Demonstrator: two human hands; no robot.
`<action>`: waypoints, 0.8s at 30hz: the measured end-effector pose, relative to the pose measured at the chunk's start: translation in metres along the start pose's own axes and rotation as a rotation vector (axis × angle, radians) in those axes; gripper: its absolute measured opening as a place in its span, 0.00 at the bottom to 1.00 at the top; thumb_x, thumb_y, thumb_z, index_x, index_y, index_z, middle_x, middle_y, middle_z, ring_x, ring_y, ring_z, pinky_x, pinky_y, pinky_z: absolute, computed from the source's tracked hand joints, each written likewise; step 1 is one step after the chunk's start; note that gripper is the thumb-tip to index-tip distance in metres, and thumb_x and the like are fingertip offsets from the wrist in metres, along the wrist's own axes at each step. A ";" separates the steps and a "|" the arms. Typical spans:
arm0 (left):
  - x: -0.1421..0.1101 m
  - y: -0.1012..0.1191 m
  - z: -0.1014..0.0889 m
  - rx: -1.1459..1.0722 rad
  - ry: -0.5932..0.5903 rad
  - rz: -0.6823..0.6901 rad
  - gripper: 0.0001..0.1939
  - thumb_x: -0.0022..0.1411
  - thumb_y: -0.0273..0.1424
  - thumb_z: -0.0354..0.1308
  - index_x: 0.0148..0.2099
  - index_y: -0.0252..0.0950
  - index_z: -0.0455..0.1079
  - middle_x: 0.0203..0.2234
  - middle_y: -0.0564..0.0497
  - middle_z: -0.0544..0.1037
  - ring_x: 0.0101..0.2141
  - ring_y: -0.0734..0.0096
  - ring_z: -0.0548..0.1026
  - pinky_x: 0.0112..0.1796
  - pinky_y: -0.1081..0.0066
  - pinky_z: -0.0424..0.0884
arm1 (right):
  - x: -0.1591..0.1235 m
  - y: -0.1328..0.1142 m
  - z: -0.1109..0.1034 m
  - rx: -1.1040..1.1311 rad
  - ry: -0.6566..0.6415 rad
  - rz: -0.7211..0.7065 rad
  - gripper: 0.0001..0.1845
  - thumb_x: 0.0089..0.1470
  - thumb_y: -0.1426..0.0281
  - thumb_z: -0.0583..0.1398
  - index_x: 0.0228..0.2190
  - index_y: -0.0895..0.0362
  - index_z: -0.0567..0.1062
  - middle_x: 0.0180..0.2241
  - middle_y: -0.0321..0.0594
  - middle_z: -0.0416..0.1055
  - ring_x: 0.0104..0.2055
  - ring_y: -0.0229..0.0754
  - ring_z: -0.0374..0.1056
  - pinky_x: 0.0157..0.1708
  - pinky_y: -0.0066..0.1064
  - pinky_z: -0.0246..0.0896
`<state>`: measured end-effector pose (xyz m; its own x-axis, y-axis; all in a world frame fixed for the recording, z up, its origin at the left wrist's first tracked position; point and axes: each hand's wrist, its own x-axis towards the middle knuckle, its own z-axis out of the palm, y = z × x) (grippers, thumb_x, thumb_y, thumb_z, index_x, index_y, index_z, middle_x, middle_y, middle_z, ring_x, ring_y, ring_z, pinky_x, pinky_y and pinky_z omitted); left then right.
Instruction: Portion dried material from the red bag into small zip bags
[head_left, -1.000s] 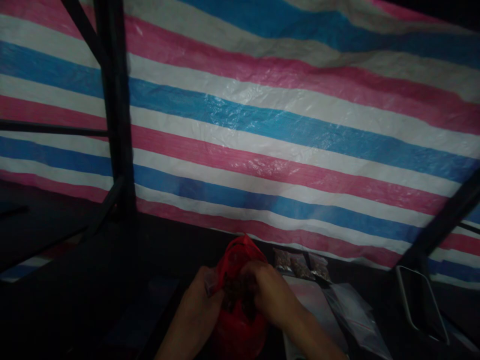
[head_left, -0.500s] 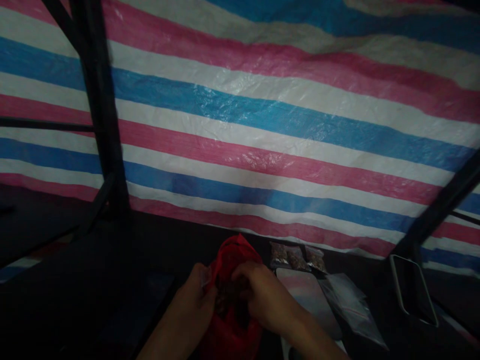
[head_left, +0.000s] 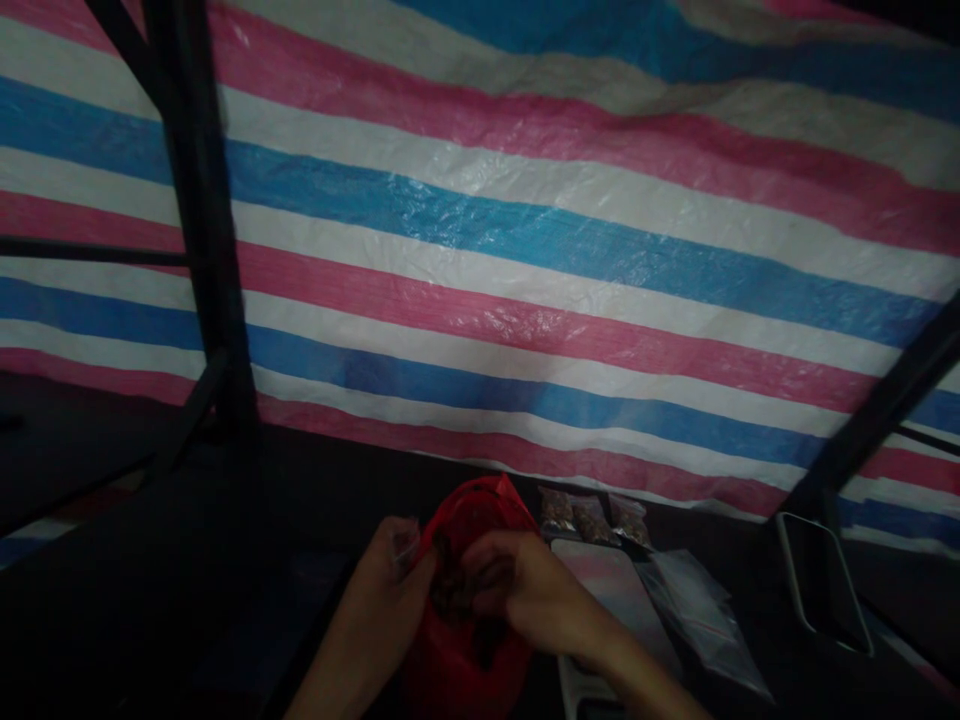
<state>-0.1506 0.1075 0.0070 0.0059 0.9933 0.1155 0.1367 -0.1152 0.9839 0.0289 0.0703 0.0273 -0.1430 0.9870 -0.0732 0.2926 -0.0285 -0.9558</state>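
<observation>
A red bag point(head_left: 469, 665) stands with its mouth open at the bottom middle, holding dark brown clumps point(head_left: 450, 585). My left hand point(head_left: 394, 590) is closed at the bag's left edge, and a bit of clear plastic point(head_left: 406, 545) shows by its thumb. Inside the mouth, my right hand point(head_left: 517, 585) is curled over the dark pieces, fingers bent around some of them. The dim light hides what exactly the pieces are and the right fingertips. Just right of the bag lies a weighing scale point(head_left: 619, 590) with a flat silvery platform, partly under my right forearm.
Several small filled clear bags point(head_left: 592, 518) lie behind the scale. Flat clear zip bags point(head_left: 705, 610) rest to its right, and a phone point(head_left: 825, 580) lies farther right. A striped tarp point(head_left: 525, 270) hangs behind the dark table, with a black frame post point(head_left: 202, 220) at left.
My right hand has shifted slightly inside the bag's mouth, and the bag's rim has opened wider to the right. My left hand stays at the left edge.
</observation>
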 end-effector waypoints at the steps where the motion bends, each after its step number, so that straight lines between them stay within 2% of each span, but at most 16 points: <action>1: 0.000 0.000 0.000 0.010 -0.020 0.035 0.11 0.54 0.43 0.57 0.34 0.41 0.69 0.27 0.52 0.78 0.31 0.61 0.79 0.33 0.64 0.77 | 0.000 0.001 -0.001 0.034 0.020 0.002 0.21 0.36 0.82 0.64 0.35 0.56 0.81 0.36 0.37 0.83 0.40 0.43 0.80 0.41 0.31 0.71; 3: 0.001 -0.001 -0.001 0.035 -0.057 0.097 0.11 0.54 0.43 0.59 0.30 0.42 0.69 0.25 0.54 0.74 0.30 0.62 0.76 0.33 0.64 0.75 | 0.000 0.003 -0.005 0.092 0.042 -0.002 0.21 0.37 0.79 0.66 0.37 0.56 0.81 0.39 0.38 0.83 0.42 0.44 0.79 0.43 0.32 0.70; 5: 0.001 -0.004 -0.001 0.059 -0.068 0.140 0.11 0.56 0.43 0.59 0.29 0.42 0.70 0.27 0.52 0.74 0.31 0.61 0.75 0.36 0.63 0.75 | -0.001 0.001 -0.008 0.134 0.054 -0.016 0.19 0.38 0.76 0.67 0.38 0.56 0.81 0.39 0.39 0.83 0.43 0.44 0.79 0.44 0.33 0.70; 10: -0.001 -0.009 0.000 0.101 -0.087 0.201 0.09 0.61 0.38 0.56 0.35 0.41 0.74 0.34 0.49 0.77 0.37 0.59 0.77 0.41 0.61 0.74 | -0.005 -0.018 -0.015 0.176 0.072 -0.093 0.17 0.41 0.71 0.72 0.38 0.55 0.81 0.39 0.40 0.83 0.44 0.46 0.79 0.48 0.36 0.70; 13: -0.004 -0.007 0.002 0.120 -0.092 0.233 0.09 0.64 0.38 0.56 0.39 0.42 0.75 0.38 0.49 0.76 0.40 0.58 0.77 0.44 0.61 0.73 | -0.007 -0.038 -0.010 0.118 0.090 -0.178 0.16 0.48 0.73 0.69 0.41 0.54 0.81 0.42 0.41 0.83 0.47 0.47 0.79 0.52 0.39 0.70; 15: -0.005 -0.005 0.002 0.129 -0.104 0.243 0.09 0.65 0.38 0.55 0.40 0.42 0.75 0.39 0.49 0.76 0.40 0.57 0.76 0.44 0.60 0.72 | -0.010 -0.050 -0.001 0.002 0.112 -0.213 0.18 0.51 0.77 0.65 0.44 0.53 0.82 0.44 0.40 0.83 0.48 0.46 0.79 0.52 0.38 0.70; 19: -0.005 -0.004 0.002 0.135 -0.127 0.244 0.06 0.62 0.31 0.54 0.37 0.42 0.73 0.36 0.49 0.74 0.39 0.55 0.74 0.42 0.58 0.69 | -0.016 -0.067 0.016 -0.435 0.166 -0.313 0.22 0.54 0.83 0.61 0.45 0.50 0.83 0.48 0.39 0.80 0.51 0.45 0.76 0.54 0.36 0.68; 21: -0.004 -0.004 0.003 0.119 -0.138 0.236 0.06 0.62 0.29 0.54 0.39 0.41 0.72 0.37 0.49 0.75 0.40 0.55 0.74 0.44 0.57 0.69 | -0.016 -0.070 0.021 -0.615 0.121 -0.372 0.25 0.56 0.85 0.58 0.46 0.49 0.83 0.49 0.39 0.78 0.50 0.44 0.75 0.53 0.34 0.68; 24: -0.004 -0.004 0.004 0.059 -0.180 0.204 0.06 0.62 0.31 0.56 0.42 0.40 0.72 0.38 0.48 0.77 0.41 0.57 0.76 0.45 0.57 0.71 | -0.014 -0.072 0.022 -0.737 0.043 -0.409 0.30 0.56 0.86 0.55 0.50 0.47 0.82 0.49 0.38 0.76 0.48 0.42 0.75 0.49 0.31 0.69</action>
<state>-0.1476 0.1038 0.0023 0.2146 0.9359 0.2793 0.1722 -0.3177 0.9324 -0.0114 0.0547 0.0909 -0.3403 0.9027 0.2634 0.7698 0.4283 -0.4733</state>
